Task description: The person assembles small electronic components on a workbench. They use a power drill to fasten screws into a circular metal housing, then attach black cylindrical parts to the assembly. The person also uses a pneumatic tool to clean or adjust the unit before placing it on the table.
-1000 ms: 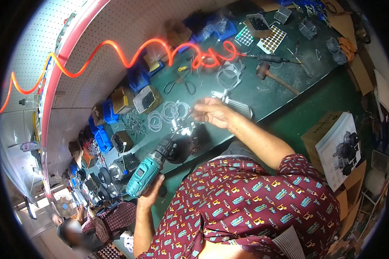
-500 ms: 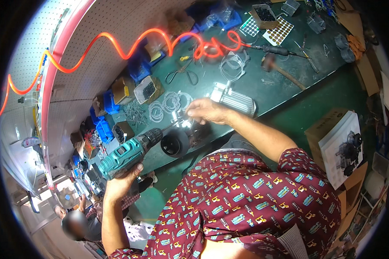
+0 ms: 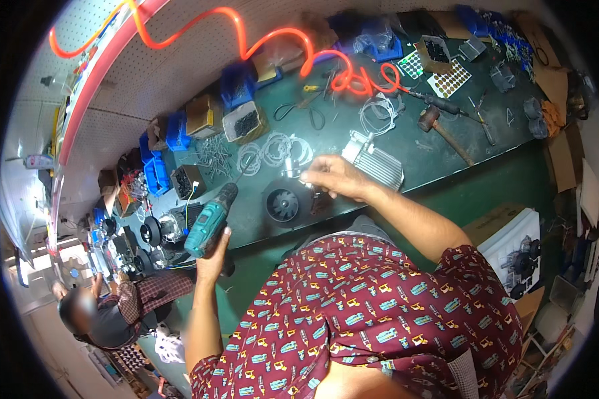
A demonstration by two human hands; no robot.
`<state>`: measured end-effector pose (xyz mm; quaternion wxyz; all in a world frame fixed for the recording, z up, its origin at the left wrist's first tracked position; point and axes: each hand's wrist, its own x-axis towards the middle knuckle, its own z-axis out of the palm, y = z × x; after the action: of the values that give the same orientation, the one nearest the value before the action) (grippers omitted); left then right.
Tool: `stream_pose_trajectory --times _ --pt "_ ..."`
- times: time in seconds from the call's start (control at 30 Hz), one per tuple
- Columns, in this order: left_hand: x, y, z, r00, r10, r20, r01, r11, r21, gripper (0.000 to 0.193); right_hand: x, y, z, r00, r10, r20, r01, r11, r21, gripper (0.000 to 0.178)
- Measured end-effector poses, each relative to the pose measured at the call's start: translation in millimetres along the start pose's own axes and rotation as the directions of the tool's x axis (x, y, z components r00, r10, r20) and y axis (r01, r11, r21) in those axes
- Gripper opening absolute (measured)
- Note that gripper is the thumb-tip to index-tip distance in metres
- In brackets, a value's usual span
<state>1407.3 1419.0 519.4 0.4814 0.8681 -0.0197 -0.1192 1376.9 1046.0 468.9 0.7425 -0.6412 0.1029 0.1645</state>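
Note:
My left hand (image 3: pixel 212 261) grips a teal cordless drill (image 3: pixel 208 223). Its long thin bit points away from me, over the bench and left of the motor. Fingers pinched, my right hand (image 3: pixel 336 177) is at a small motor with a black fan wheel (image 3: pixel 284 205) on its near side. A shiny silver fitting (image 3: pixel 289 167) stands beside those fingertips. Whatever they pinch is too small or hidden to make out. Just right of this hand lies a silver ribbed motor housing (image 3: pixel 374 161). Clear ring-shaped gaskets (image 3: pixel 276 149) lie beyond the fan.
An orange coiled hose (image 3: pixel 293 40) hangs across the bench's back. A mallet (image 3: pixel 446 136), a screwdriver (image 3: pixel 482 123) and scissors (image 3: pixel 299 113) lie on the green bench (image 3: pixel 416 159). Parts boxes (image 3: pixel 245 123) line the back. Another person (image 3: pixel 113 312) works at far left.
The drill has swung away from the motor; its bit, earlier against or near the silver fitting, now points up-left of it. My right hand stays at the motor. The whole view has shifted slightly.

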Motion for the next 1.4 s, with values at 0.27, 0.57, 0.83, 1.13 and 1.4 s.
stream_pose_trajectory --times 0.27,0.57,0.83,1.13,1.4 --pt "-4 -108 48 0.997 0.076 -0.027 -0.074 0.993 0.093 0.028 -2 -16 3 0.978 0.134 -0.161 -0.17 0.957 -0.234 0.05" --pt "3 -134 73 0.998 -0.034 -0.053 0.052 0.92 0.388 0.028 -3 -38 -1 0.986 0.087 -0.143 -0.149 0.843 -0.516 0.038" --pt "22 -178 89 0.999 0.032 -0.023 -0.014 0.84 0.542 0.052 -34 -77 -45 0.959 -0.022 -0.281 -0.022 0.988 -0.152 0.027" --pt "54 -192 101 0.993 -0.072 0.093 -0.011 0.728 0.686 0.073 -12 -72 -97 0.781 0.031 -0.624 -0.06 0.998 -0.026 0.027" --pt "48 -219 100 0.985 -0.134 0.114 0.024 0.743 0.669 0.069 76 -8 -106 0.7 0.151 -0.698 -0.079 0.988 0.134 0.031"
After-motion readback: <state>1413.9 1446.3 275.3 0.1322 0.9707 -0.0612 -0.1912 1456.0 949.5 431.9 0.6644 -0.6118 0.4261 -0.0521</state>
